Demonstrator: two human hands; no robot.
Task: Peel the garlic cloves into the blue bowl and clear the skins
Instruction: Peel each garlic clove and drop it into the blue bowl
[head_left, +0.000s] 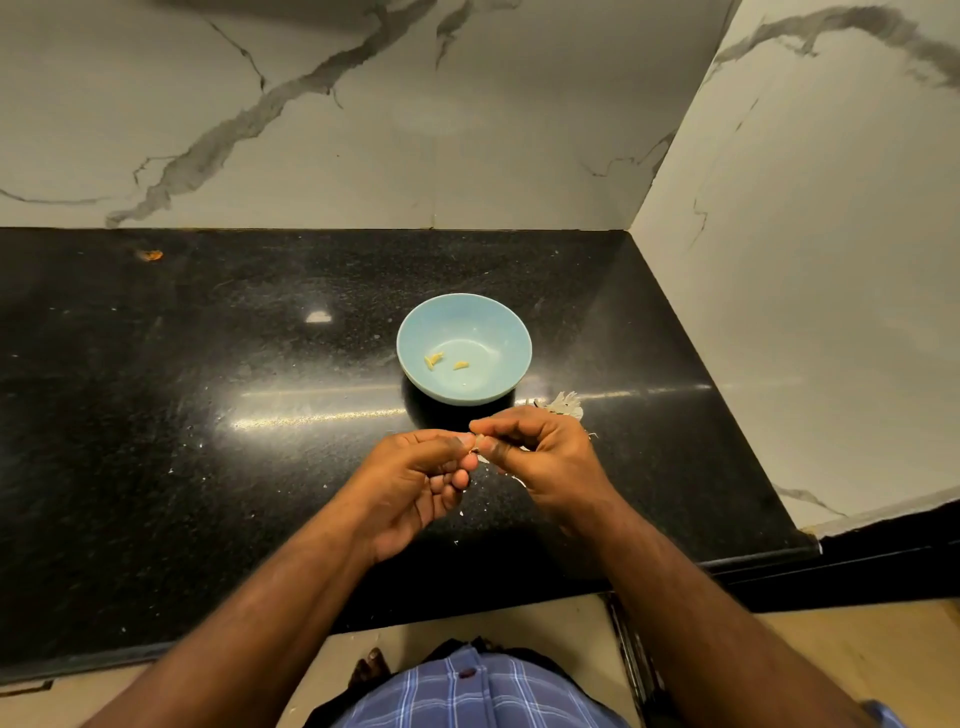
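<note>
Left hand (415, 483) and right hand (540, 457) meet fingertip to fingertip, pinching a small pale garlic clove (479, 451) between them. At twelve o'clock, the round light-blue bowl (498, 322) holds three yellowish peeled cloves (434, 360). Papery white skins (563, 404) lie at the bowl's five o'clock.

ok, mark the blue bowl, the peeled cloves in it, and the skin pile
blue bowl (511, 332): head view, bare inner wall, right side.
peeled cloves (434, 359): head view, the left piece on the bowl floor.
skin pile (565, 404): head view, pale heap beyond the right hand.
</note>
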